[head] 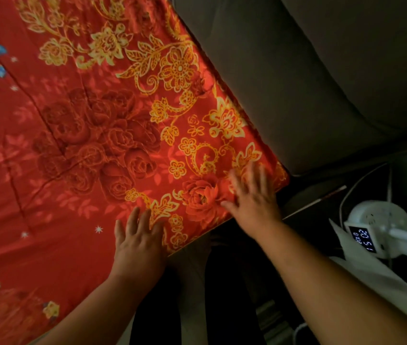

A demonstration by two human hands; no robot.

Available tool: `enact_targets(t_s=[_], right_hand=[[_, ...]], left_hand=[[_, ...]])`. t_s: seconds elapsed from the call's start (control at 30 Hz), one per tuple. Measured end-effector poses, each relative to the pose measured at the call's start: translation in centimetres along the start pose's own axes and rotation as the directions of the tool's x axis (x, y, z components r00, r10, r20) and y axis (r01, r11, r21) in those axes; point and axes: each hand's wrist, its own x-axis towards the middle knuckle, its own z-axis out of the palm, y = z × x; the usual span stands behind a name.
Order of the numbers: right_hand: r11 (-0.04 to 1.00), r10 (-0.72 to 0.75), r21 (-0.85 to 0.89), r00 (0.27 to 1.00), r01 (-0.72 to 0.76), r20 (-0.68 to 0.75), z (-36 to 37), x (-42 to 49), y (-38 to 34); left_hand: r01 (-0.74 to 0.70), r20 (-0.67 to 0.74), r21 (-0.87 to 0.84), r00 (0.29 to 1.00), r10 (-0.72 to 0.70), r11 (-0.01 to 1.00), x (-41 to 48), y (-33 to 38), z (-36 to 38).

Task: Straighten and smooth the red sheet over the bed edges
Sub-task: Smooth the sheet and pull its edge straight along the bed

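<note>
The red sheet (78, 150), printed with gold flowers and dark red roses, covers the bed and fills the left and middle of the view. Its corner lies at the right, next to the headboard. My left hand (139, 241) rests flat on the sheet near the bed's near edge, fingers apart, holding nothing. My right hand (253, 195) lies flat on the sheet's corner with fingers spread; it is blurred. Faint creases run across the sheet at the left.
A grey padded headboard (321, 83) runs along the bed's right side. A white device with a lit digital clock (364, 239) and white cables sit at the lower right on a dark bedside surface. My dark-clad legs stand below the bed's edge.
</note>
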Motion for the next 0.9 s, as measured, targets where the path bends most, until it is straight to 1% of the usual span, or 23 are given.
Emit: enact_targets(t_s=[0.07,0.1,0.13,0.2,0.23,0.27,0.3,0.33,0.37,0.4,0.43,0.47,0.53,0.6,0.63,0.67,0.7,0.73,0.77,0.8,0.83,0.87,0.9], right_hand=[[0.987,0.161,-0.005,0.986,-0.161,-0.048,0.1,0.0,1.6],[0.973,0.230,0.000,0.973,-0.230,-0.030,-0.1,-0.2,1.8],[0.952,0.307,0.005,0.951,-0.308,0.017,-0.6,-0.3,1.7],[0.879,0.473,0.005,0.873,-0.477,0.119,-1.9,-0.2,-0.1],[0.860,0.506,0.008,0.853,-0.511,0.125,-2.4,-0.2,-1.3],[0.885,0.462,0.020,0.882,-0.466,0.096,-2.8,-0.1,-2.9],[0.939,0.341,0.034,0.939,-0.343,0.048,-2.9,-0.1,-4.4],[0.984,0.178,0.030,0.984,-0.178,0.021,-2.9,0.1,-5.7],[1.000,0.023,0.005,0.999,-0.024,0.040,-2.9,0.6,-6.4],[0.997,-0.076,-0.026,0.993,0.078,0.091,-3.0,1.4,-6.4],[0.992,-0.110,-0.049,0.983,0.118,0.144,-2.9,2.6,-6.2],[0.995,-0.074,-0.056,0.982,0.085,0.172,-2.9,3.7,-5.3],[0.996,0.089,-0.041,0.985,-0.083,0.149,-2.8,4.8,-3.2],[0.966,0.259,-0.017,0.960,-0.259,0.111,-2.7,4.7,-2.7],[0.934,0.354,0.016,0.927,-0.358,0.121,-2.9,4.8,-3.0],[0.874,0.466,0.067,0.870,-0.481,0.162,-3.4,5.1,-3.8],[0.786,0.574,0.121,0.788,-0.606,0.222,-4.1,5.4,-4.8],[0.695,0.647,0.167,0.710,-0.699,0.279,-4.9,5.9,-5.7],[0.675,0.667,0.157,0.688,-0.721,0.286,-5.5,6.2,-6.8],[0.742,0.629,0.111,0.743,-0.661,0.228,-5.8,6.1,-7.9],[0.857,0.502,0.052,0.854,-0.512,0.133,-5.6,6.1,-9.0],[0.952,0.305,-0.002,0.951,-0.306,0.056,-5.4,5.9,-10.0],[0.993,0.112,-0.040,0.994,-0.111,0.021,-5.1,5.9,-11.0]], left_hand=[[0.010,0.010,0.002,1.000,-0.010,1.000,0.0,-0.5,-0.5],[0.016,0.020,0.014,1.000,-0.016,1.000,-0.1,-0.8,-0.8],[0.018,0.022,0.033,1.000,-0.019,0.999,-0.2,-1.0,-1.1],[0.037,0.034,0.043,0.999,-0.038,0.998,-0.3,-1.5,-1.6],[0.050,0.040,0.039,0.998,-0.051,0.998,-0.2,-1.6,-1.6],[0.073,0.045,0.033,0.996,-0.075,0.997,-0.2,-2.0,-1.7],[0.094,0.045,0.030,0.994,-0.095,0.995,-0.2,-2.4,-1.7],[0.108,0.052,0.028,0.993,-0.109,0.994,-0.2,-2.7,-1.7],[0.116,0.049,0.025,0.992,-0.117,0.993,-0.3,-3.1,-1.6],[0.122,0.039,0.015,0.992,-0.123,0.992,-0.3,-3.5,-1.5],[0.138,0.029,0.005,0.990,-0.138,0.990,-0.5,-4.2,-1.5],[0.152,0.023,-0.003,0.988,-0.152,0.988,-0.7,-4.5,-1.6],[0.176,0.015,-0.014,0.984,-0.175,0.984,-0.9,-5.4,-1.8],[0.203,0.010,-0.025,0.979,-0.203,0.979,-1.4,-6.5,-2.1],[0.212,0.013,-0.034,0.977,-0.212,0.977,-1.6,-7.1,-2.2],[0.217,0.018,-0.048,0.976,-0.217,0.975,-1.9,-7.9,-2.4],[0.221,0.011,-0.058,0.975,-0.221,0.974,-2.0,-8.6,-2.5],[0.226,0.000,-0.065,0.974,-0.227,0.972,-2.1,-9.0,-2.7],[0.231,-0.013,-0.076,0.972,-0.233,0.970,-2.1,-9.6,-2.9],[0.235,-0.017,-0.084,0.971,-0.237,0.968,-2.1,-10.0,-3.0],[0.235,-0.017,-0.089,0.971,-0.237,0.968,-2.0,-10.2,-3.1],[0.235,-0.018,-0.097,0.971,-0.237,0.967,-1.9,-10.4,-3.2],[0.230,-0.021,-0.106,0.972,-0.233,0.967,-1.7,-10.6,-3.1]])
